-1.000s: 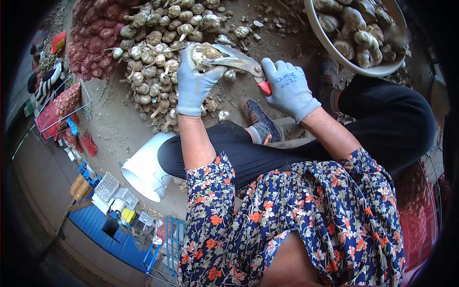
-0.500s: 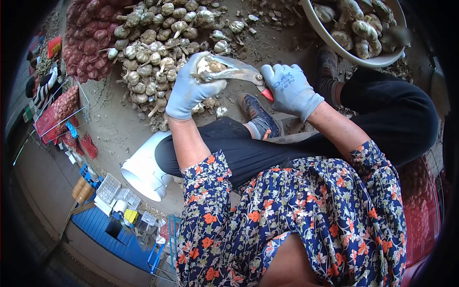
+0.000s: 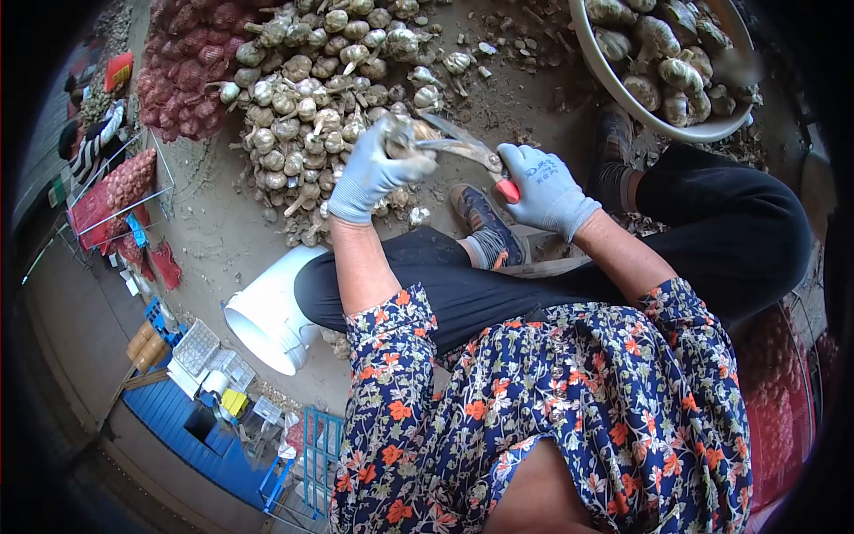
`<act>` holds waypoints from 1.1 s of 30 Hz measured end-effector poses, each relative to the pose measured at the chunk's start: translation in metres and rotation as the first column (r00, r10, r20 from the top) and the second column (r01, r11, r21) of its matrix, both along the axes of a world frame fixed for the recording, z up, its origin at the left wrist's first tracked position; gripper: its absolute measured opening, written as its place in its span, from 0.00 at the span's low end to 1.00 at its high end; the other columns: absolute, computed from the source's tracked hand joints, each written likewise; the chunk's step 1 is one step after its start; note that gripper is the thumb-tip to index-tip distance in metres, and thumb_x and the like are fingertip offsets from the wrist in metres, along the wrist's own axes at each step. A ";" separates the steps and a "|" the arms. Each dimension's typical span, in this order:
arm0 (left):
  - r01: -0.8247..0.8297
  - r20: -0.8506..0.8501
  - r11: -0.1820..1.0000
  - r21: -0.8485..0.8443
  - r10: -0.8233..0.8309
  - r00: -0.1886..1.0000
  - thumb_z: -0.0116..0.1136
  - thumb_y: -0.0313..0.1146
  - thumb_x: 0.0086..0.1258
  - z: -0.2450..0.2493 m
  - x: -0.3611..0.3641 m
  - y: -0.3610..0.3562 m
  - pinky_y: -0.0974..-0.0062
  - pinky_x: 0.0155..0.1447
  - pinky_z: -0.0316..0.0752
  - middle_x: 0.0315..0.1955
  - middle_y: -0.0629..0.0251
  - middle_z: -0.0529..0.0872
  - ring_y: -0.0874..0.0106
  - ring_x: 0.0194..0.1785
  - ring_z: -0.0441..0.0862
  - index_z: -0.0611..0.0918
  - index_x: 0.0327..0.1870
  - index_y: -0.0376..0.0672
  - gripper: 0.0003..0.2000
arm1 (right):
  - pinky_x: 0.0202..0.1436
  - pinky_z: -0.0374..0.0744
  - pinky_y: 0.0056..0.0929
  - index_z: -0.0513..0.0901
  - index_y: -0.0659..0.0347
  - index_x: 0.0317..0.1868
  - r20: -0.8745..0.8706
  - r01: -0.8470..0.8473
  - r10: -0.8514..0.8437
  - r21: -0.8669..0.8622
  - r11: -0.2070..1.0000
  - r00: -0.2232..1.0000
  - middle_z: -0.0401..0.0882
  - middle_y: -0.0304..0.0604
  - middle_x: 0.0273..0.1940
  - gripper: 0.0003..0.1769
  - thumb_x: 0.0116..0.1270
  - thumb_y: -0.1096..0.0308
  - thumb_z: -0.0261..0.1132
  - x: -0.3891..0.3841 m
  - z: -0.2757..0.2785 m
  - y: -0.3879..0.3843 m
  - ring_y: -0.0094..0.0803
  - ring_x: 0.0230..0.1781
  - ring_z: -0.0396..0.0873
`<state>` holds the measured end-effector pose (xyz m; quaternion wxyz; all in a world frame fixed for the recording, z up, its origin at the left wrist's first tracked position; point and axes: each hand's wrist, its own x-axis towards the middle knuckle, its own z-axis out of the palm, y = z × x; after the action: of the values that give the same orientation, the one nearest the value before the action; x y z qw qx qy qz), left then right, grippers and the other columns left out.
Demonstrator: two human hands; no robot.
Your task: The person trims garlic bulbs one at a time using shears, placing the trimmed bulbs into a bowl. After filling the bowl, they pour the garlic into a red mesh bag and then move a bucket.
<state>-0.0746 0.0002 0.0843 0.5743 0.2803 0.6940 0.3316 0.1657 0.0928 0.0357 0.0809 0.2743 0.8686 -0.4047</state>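
Note:
My left hand [image 3: 374,176], in a grey-blue knit glove, is closed round a garlic bulb [image 3: 399,133], blurred by motion and partly covered by the fingers. My right hand [image 3: 544,194], gloved the same way, grips pruning shears [image 3: 470,154] by the red handle. The shears' blades stand apart and point left, their tips right at the bulb and the left fingers. Beyond the left hand, a heap of garlic bulbs [image 3: 294,133] with cut stems lies on the ground.
A round basin [image 3: 583,40] of garlic stands at the upper right. Red mesh sacks [image 3: 182,80] of garlic lie at the upper left. A white bucket [image 3: 267,307] lies tipped beside my knee. Another person [image 3: 93,142] in stripes is at the far left.
The left hand has turned with the garlic bulb, now blurred. The shears' blades, around the bulb before, now reach only its edge. The whole view has shifted slightly.

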 end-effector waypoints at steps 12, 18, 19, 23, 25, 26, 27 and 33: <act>-0.167 -0.011 0.968 0.186 0.172 0.985 0.71 0.32 0.47 -0.026 0.014 -0.006 0.79 0.48 0.77 0.44 0.65 0.81 0.77 0.44 0.80 0.73 0.54 0.37 0.30 | 0.44 0.77 0.45 0.71 0.64 0.43 0.070 0.072 -0.056 -0.259 0.963 0.996 0.80 0.60 0.36 0.20 0.59 0.58 0.63 -0.009 -0.009 -0.008 0.54 0.42 0.80; -0.550 0.570 0.742 0.383 0.278 0.773 0.71 0.26 0.48 -0.042 0.010 -0.016 0.69 0.50 0.80 0.47 0.58 0.81 0.64 0.46 0.82 0.67 0.65 0.44 0.39 | 0.53 0.74 0.37 0.71 0.68 0.55 0.158 0.278 -0.230 -0.466 0.840 0.960 0.78 0.60 0.46 0.29 0.61 0.55 0.65 0.001 0.008 -0.018 0.53 0.49 0.77; -0.594 0.641 0.712 0.375 0.263 0.721 0.71 0.25 0.49 -0.041 0.012 -0.018 0.66 0.51 0.80 0.49 0.57 0.80 0.63 0.47 0.82 0.66 0.66 0.44 0.39 | 0.53 0.74 0.37 0.71 0.68 0.55 0.154 0.272 -0.226 -0.463 0.844 0.962 0.78 0.60 0.46 0.29 0.61 0.55 0.65 0.001 0.007 -0.020 0.53 0.49 0.77; -0.654 0.706 0.663 0.365 0.261 0.658 0.73 0.31 0.50 -0.038 0.020 -0.020 0.67 0.47 0.82 0.49 0.56 0.80 0.62 0.46 0.82 0.67 0.66 0.46 0.38 | 0.59 0.72 0.39 0.65 0.68 0.63 -0.034 0.075 -0.125 -0.632 0.772 0.992 0.74 0.64 0.56 0.41 0.62 0.44 0.62 -0.006 -0.009 -0.020 0.51 0.58 0.74; -0.666 0.651 0.663 0.342 0.344 0.677 0.74 0.35 0.51 -0.040 0.025 -0.022 0.70 0.40 0.84 0.46 0.58 0.80 0.65 0.42 0.84 0.67 0.64 0.46 0.37 | 0.59 0.71 0.38 0.67 0.68 0.61 -0.060 0.070 -0.183 -0.775 0.628 0.981 0.74 0.63 0.55 0.39 0.61 0.43 0.63 -0.014 -0.004 -0.018 0.51 0.57 0.74; -0.662 0.636 0.666 0.344 0.353 0.686 0.74 0.35 0.51 -0.042 0.027 -0.025 0.70 0.40 0.84 0.46 0.58 0.81 0.66 0.41 0.84 0.68 0.63 0.46 0.36 | 0.58 0.72 0.37 0.69 0.67 0.58 -0.026 0.077 -0.135 -0.711 0.699 0.990 0.75 0.61 0.54 0.38 0.61 0.42 0.64 -0.019 0.003 -0.012 0.50 0.56 0.75; -0.655 0.620 0.671 0.349 0.359 0.698 0.74 0.36 0.51 -0.043 0.027 -0.026 0.70 0.39 0.84 0.45 0.59 0.81 0.66 0.40 0.84 0.68 0.62 0.46 0.36 | 0.58 0.72 0.37 0.69 0.67 0.58 -0.031 0.073 -0.135 -0.707 0.703 0.990 0.75 0.61 0.54 0.38 0.61 0.42 0.64 -0.022 0.009 -0.011 0.50 0.56 0.75; -0.625 0.340 0.716 0.311 0.530 0.776 0.65 0.35 0.55 -0.050 0.041 -0.019 0.75 0.46 0.80 0.41 0.64 0.78 0.74 0.41 0.79 0.66 0.63 0.41 0.33 | 0.60 0.71 0.31 0.65 0.69 0.64 0.032 0.115 -0.131 -0.704 0.701 0.991 0.76 0.54 0.54 0.39 0.61 0.51 0.68 -0.030 -0.002 -0.007 0.36 0.56 0.73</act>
<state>-0.0340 -0.0189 0.0342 0.4444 0.1213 0.5915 0.6618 0.1360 0.0854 0.0334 0.1434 0.2760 0.6295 -0.7121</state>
